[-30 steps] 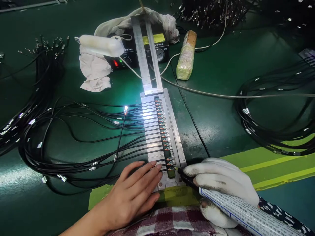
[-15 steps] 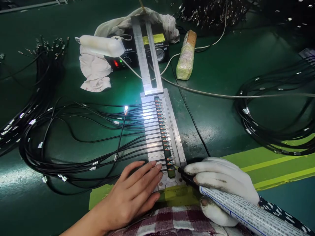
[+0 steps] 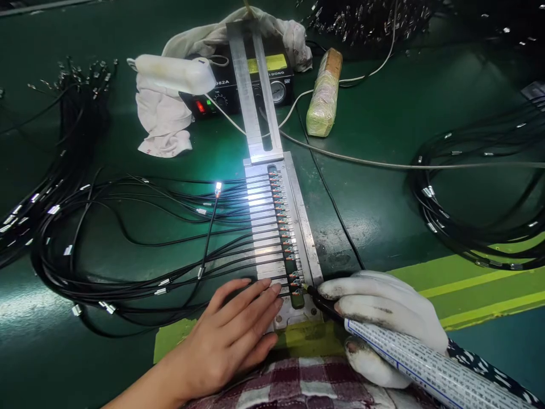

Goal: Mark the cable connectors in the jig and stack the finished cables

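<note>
A metal jig (image 3: 264, 241) lies in front of me with a row of black cables (image 3: 230, 232) set across it. Their stripped ends and small metal connectors (image 3: 284, 229) sit over a slot on its right side. My left hand (image 3: 238, 332), bare, lies flat with fingers stretched out over the lowest cables at the jig's near end. In a white glove with dirty fingertips, my right hand (image 3: 387, 312) grips a white printed tube (image 3: 409, 355) with a black front end (image 3: 324, 304). The tube's thin tip points at the lowest connectors; whether it touches them I cannot tell.
Behind the jig stands a black control box (image 3: 230, 96) with a gauge, partly under a white cloth (image 3: 164, 133) and a white lamp-like object (image 3: 172, 74). A plastic-wrapped block (image 3: 324, 94) lies right of it. Cable bundles lie left (image 3: 80, 125) and right (image 3: 430, 210).
The tube's tip has shifted slightly up along the lowest connectors. My left hand stays in the same place on the cables.
</note>
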A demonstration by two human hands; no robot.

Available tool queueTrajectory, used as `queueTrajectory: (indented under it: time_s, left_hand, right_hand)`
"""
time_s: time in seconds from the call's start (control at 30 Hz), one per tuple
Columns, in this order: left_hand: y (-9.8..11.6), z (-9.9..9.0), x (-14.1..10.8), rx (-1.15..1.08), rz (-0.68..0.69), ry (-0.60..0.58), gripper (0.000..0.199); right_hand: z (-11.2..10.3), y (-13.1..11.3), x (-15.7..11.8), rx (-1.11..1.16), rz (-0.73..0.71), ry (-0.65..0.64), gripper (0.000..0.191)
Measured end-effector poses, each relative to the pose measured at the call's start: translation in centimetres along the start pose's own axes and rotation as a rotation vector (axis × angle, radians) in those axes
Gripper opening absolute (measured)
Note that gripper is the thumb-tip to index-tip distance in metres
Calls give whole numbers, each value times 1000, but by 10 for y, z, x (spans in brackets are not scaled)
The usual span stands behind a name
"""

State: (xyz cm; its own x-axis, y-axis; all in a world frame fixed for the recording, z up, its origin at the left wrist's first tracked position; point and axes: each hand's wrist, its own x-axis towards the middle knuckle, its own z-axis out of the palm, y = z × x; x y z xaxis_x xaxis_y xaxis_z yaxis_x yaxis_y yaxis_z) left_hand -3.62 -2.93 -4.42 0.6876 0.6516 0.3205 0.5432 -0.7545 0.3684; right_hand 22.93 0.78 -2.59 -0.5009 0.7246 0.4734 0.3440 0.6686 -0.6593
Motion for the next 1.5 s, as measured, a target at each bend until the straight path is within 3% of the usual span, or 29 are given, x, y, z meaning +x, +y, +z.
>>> queueTrajectory:
  time_s: [0.43, 0.67, 0.93, 1.5]
  left_hand:
    - [0, 1, -3, 4, -1, -14, 29]
    - [1, 2, -4, -7, -6, -15, 31]
    - [1, 0, -2, 5, -6, -16, 31]
    - [1, 1, -4, -10, -10, -30, 34]
  right_hand:
    - [-1, -2, 2, -39, -2, 19, 12]
    - [-9, -10, -11, -26, 8, 105, 21]
    - [-3, -6, -7, 4, 8, -15, 14]
    - [-2, -6, -9, 48, 1, -18, 14]
